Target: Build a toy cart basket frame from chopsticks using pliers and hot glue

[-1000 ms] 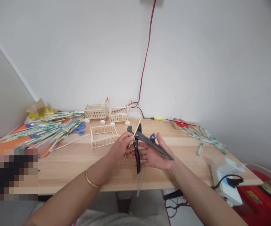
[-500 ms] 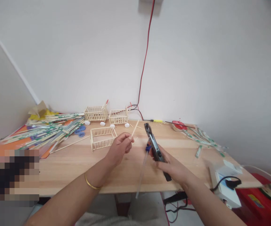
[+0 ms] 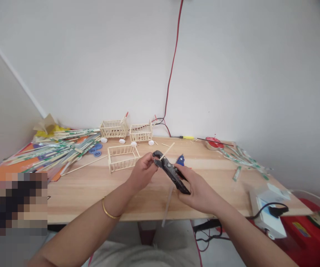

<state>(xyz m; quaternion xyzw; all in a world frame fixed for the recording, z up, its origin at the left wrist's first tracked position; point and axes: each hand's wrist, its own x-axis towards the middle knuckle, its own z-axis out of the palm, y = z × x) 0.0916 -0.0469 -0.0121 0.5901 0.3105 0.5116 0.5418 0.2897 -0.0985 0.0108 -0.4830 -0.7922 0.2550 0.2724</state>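
My left hand pinches a thin wooden stick, whose free end slants up to the right. Wrapped around a black plier-like cutter, my right hand has its jaws at the stick, close to my left fingertips. Whether the blades touch the wood I cannot tell. Just left of my left hand stands an open basket frame of small sticks. Behind the cutter lies a blue glue gun, partly hidden. A translucent glue stick reaches over the table's front edge.
Two small stick carts with white wheels stand by the wall. Wrapped sticks are heaped at left beside blue wheels. A red dish and a yellow-handled tool lie behind; a white power box sits at right.
My right hand has moved the cutter left and tilted it, bringing its jaws to the stick. My left hand stays nearly in place, still pinching the stick.
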